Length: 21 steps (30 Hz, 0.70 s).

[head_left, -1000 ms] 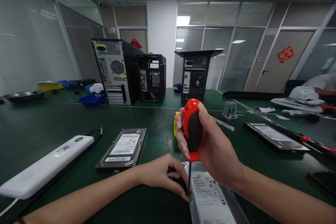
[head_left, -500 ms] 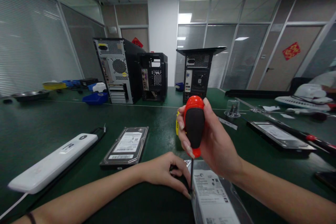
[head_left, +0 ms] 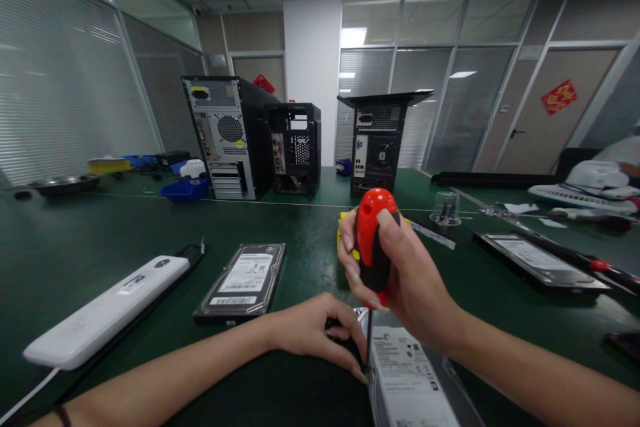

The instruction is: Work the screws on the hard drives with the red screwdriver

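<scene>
My right hand (head_left: pixel 405 273) is closed around the red and black handle of a screwdriver (head_left: pixel 377 240). Its thin shaft points down to the left edge of a hard drive (head_left: pixel 407 373), which lies in front of me with its white label up. Where the tip meets the drive I cannot make out. With fingers curled, my left hand (head_left: pixel 325 333) grips the left side of that drive, close to the shaft. Partly hidden behind my right hand is a yellow object (head_left: pixel 346 220).
A second hard drive (head_left: pixel 243 280) and a white power strip (head_left: pixel 113 310) lie to the left, a third hard drive (head_left: pixel 537 260) to the right. A clear cup (head_left: pixel 445 208) holds small dark items. Computer cases (head_left: pixel 225 140) stand at the back, beside a blue tray (head_left: pixel 185 190).
The screwdriver handle has turned in my right hand, and my thumb now lies across its upper part. My left hand keeps its hold on the drive. The whole view has shifted slightly.
</scene>
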Tool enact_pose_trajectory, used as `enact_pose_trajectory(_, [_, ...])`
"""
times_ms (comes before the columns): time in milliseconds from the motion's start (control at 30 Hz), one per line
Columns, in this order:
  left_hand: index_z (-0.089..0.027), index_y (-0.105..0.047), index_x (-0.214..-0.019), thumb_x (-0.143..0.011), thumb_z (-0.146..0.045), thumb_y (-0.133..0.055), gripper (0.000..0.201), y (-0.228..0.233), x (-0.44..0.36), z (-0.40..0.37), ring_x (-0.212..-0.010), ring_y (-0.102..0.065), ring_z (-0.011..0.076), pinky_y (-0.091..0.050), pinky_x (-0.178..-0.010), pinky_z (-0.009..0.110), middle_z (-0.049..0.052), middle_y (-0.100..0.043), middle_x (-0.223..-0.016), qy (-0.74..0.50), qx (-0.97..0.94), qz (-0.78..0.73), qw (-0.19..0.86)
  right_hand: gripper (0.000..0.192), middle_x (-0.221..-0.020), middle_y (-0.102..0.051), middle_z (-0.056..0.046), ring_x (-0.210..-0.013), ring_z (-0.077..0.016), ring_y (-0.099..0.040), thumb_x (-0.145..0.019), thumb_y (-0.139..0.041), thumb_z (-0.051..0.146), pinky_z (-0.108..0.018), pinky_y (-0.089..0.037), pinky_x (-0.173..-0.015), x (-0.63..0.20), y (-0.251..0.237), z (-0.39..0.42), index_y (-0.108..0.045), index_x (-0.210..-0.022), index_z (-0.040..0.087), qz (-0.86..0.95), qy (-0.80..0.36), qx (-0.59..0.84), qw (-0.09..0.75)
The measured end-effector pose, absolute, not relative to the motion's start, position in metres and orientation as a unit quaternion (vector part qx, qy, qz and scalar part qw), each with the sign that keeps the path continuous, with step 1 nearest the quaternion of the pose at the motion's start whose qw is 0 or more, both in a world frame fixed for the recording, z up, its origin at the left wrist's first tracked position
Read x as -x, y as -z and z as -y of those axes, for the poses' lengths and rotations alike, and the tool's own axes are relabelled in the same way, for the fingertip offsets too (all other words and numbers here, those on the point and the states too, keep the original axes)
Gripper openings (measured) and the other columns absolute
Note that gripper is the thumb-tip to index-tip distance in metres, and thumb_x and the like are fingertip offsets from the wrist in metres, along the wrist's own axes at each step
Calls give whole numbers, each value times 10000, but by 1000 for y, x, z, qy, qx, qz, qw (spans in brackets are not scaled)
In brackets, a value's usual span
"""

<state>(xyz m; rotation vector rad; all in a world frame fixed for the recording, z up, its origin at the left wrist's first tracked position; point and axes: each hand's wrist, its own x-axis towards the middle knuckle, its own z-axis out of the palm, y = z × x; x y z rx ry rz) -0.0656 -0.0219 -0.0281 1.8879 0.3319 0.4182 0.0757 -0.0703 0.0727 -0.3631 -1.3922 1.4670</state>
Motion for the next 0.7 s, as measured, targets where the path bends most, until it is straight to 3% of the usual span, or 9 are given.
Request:
enact_pose_trajectory(133, [-125, -714, -846, -696, -320, -739, 248, 27, 66, 23, -582, -319, 70, -247, -504, 205, 11, -582, -731, -165, -799, -143, 560, 352, -722, -522, 24, -427, -44, -425, -856, -435, 560, -165, -365, -378, -76, -72, 70, -482, -906, 215, 570, -619, 134, 523])
enact_pose_trajectory(233, [-124, -714, -832, -694, -287, -740, 215, 26, 66, 23, -572, -315, 66, -242, -497, 202, -1, -566, -709, -169, -801, -143, 557, 416, -710, -514, 15, -436, -51, -432, -882, -355, 571, -163, -359, -376, -75, -71, 71, -552, -961, 214, 562, -625, 119, 529])
enact_pose_trajectory(700, [-115, -700, -828, -691, -245, -740, 194, 27, 66, 23, -575, -310, 64, -229, -500, 204, -16, -538, -694, -179, -803, -136, 552, 466, -667, -490, 18, -450, -47, -401, -888, -321, 580, -143, -353, -374, -72, -68, 71, -594, -984, 216, 557, -625, 103, 538])
